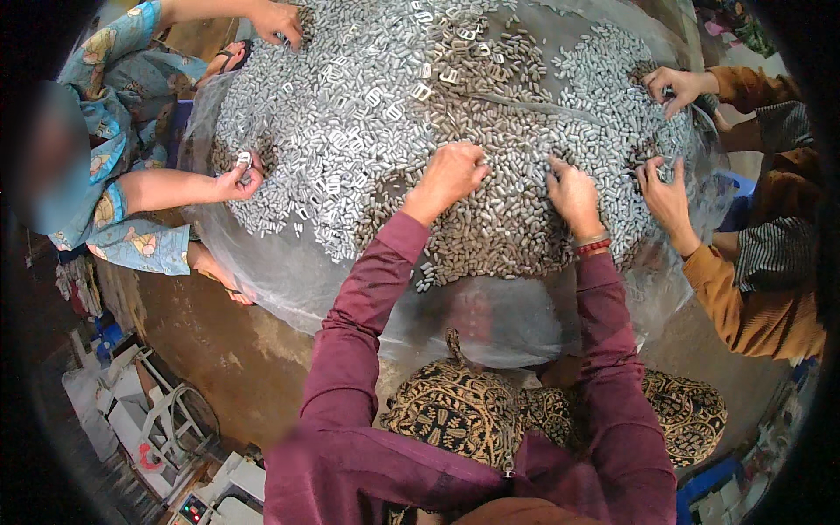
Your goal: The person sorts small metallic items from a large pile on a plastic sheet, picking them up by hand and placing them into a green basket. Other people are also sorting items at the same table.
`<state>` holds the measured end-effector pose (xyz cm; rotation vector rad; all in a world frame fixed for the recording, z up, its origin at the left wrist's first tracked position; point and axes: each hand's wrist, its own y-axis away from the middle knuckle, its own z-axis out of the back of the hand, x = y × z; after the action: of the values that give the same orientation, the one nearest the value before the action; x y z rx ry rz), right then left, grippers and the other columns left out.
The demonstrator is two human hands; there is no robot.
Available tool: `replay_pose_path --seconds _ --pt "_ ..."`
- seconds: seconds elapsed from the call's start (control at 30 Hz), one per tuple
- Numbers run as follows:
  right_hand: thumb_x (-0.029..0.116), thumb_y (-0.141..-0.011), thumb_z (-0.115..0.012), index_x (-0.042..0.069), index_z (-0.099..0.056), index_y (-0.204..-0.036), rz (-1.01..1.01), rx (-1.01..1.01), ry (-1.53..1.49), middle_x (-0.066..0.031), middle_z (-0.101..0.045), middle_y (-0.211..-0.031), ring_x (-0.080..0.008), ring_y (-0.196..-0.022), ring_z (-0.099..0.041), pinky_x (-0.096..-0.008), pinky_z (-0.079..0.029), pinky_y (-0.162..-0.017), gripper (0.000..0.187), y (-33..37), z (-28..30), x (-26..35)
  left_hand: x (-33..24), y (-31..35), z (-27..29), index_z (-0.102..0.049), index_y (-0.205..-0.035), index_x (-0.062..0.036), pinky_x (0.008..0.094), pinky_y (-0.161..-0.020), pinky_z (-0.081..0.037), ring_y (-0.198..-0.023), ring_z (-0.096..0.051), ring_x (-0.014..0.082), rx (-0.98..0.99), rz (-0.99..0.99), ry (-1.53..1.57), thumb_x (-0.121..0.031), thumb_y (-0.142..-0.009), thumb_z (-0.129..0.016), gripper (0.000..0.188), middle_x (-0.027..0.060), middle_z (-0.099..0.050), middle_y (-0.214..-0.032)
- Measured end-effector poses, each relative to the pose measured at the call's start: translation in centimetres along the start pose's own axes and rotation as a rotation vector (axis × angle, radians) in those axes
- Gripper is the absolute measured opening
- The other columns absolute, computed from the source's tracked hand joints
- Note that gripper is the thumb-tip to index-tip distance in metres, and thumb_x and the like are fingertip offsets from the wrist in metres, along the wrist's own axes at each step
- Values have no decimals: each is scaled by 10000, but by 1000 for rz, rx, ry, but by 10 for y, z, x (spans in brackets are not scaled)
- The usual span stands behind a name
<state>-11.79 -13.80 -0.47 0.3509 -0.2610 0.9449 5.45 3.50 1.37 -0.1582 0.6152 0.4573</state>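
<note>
A broad heap of small silver-grey capsule-shaped metal pieces [490, 223] is spread before me. My left hand [451, 179] is over the middle of the heap, its fingers curled in toward the thumb. What they hold, if anything, is hidden. To the right, my right hand [575, 197] rests on the pieces with fingertips slightly apart and nothing visible between them. A red bead bracelet [593, 247] circles that wrist. Pale slotted buckles [394, 112] lie among the pieces, mostly left of and beyond my left hand. Pieces between my hands look darker than those at the sides.
Translucent sheeting [297, 293] lies under the heap and hangs over its near edge. At left, a person's hand [241, 178] holds a pale buckle; their other hand [278, 24] touches the pile. Another person's hands [667, 197] work at the right. A blue plastic stool [739, 188] shows there.
</note>
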Motion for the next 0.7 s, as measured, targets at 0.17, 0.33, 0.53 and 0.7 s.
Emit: replay_pose_path --seconds 0.17,0.33,0.53,0.7 --pt "201 -837 -542 98 -616 -1067 85 114 -79 -173 -647 -735 -355 -668 -641 -477 -513 -605 262 22 -16 70 -11 28 44 -568 -826 -34 253 -381 -299 -476 -474 137 -29 579 1200 -269 -892 -581 244 16 -513 -627" --pt "252 -874 -531 111 -592 -1132 133 101 -186 -192 -641 -736 -369 -699 -634 -477 -506 -620 300 28 -36 120 -1 55 64 -460 -701 -30 198 -332 -221 -407 -269 69 -215 130 2120 -263 -855 -503 283 3 -356 -597" --pt "241 -821 -647 95 -657 -1075 44 38 -379 -170 -633 -715 -337 -679 -626 -402 -471 -604 293 -3 33 90 7 71 94 -487 -699 22 190 -359 -251 -451 -317 77 -136 -24 2250 -273 -846 -498 330 49 -389 -632" --pt "127 -874 -572 84 -641 -1121 212 201 -659 -96 -630 -710 -171 -590 -585 -300 -463 -548 260 -30 39 74 17 69 90 -491 -725 19 157 -370 -270 -474 -333 58 -104 49 1969 -302 -899 -511 366 67 -422 -678"
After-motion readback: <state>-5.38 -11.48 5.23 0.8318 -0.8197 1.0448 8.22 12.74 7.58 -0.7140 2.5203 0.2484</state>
